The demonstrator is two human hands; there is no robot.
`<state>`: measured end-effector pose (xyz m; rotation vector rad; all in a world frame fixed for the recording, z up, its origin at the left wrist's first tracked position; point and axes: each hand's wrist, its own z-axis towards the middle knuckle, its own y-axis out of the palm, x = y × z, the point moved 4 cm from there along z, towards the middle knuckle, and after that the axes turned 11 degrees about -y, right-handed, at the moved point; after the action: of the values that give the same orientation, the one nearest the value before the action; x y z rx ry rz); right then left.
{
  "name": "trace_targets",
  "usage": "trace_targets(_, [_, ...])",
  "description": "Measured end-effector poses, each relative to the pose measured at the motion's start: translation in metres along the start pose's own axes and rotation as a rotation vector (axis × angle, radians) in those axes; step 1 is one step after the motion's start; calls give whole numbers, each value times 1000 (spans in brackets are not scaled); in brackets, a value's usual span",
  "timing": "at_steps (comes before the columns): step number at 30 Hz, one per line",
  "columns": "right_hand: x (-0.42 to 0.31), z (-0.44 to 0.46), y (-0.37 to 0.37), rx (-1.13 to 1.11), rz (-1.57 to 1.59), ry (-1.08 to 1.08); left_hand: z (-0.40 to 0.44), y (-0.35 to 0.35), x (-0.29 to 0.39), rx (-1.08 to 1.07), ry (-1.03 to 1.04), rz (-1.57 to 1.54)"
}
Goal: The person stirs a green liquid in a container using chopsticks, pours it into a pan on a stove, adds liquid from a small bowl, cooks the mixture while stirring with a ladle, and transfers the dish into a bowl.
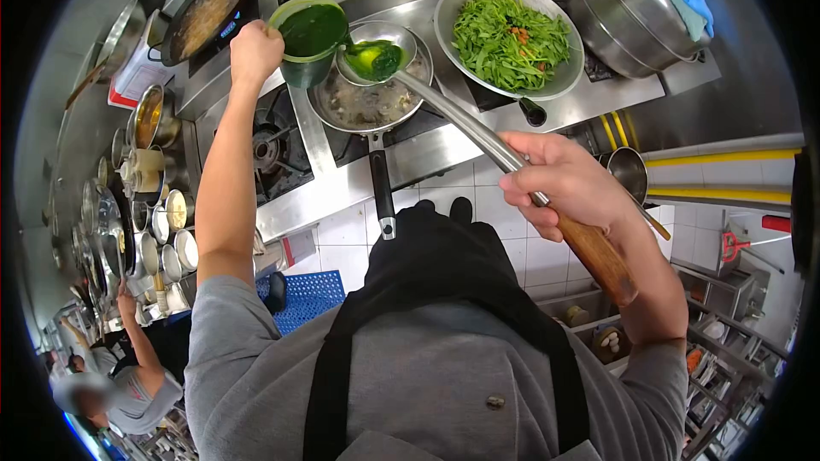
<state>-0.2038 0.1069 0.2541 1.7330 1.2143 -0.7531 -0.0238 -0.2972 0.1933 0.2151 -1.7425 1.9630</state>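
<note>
My left hand point(255, 53) grips the rim of a green container point(309, 71) of dark green liquid, tilted toward a ladle point(376, 52). Bright green liquid lies in the ladle's bowl. My right hand point(559, 183) is closed round the ladle's long handle, near its wooden end. Below the ladle bowl, a frying pan point(372, 109) with brownish contents sits on the stove, its black handle pointing toward me. To the right stands a wide pan point(444, 34) of leafy greens with small orange bits.
A dark wok point(207, 17) stands at the upper left. Bowls and sauce pots point(154, 119) line the left side. Stacked steel pots point(628, 21) with a blue cloth are at the upper right. A co-worker point(141, 388) is at the lower left. A blue mat point(312, 297) lies on the floor.
</note>
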Motion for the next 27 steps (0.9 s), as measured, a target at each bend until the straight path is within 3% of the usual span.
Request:
trace_targets(3, [0,1,-2,2,-34,4,-1,4,-3,12,-3,-24])
trace_targets(5, [1,2,-3,33,-75,19,-1,3,-3,118,109,74])
trace_targets(27, [11,30,-10,-6,-169,38,-14,-9,14,143,86,57])
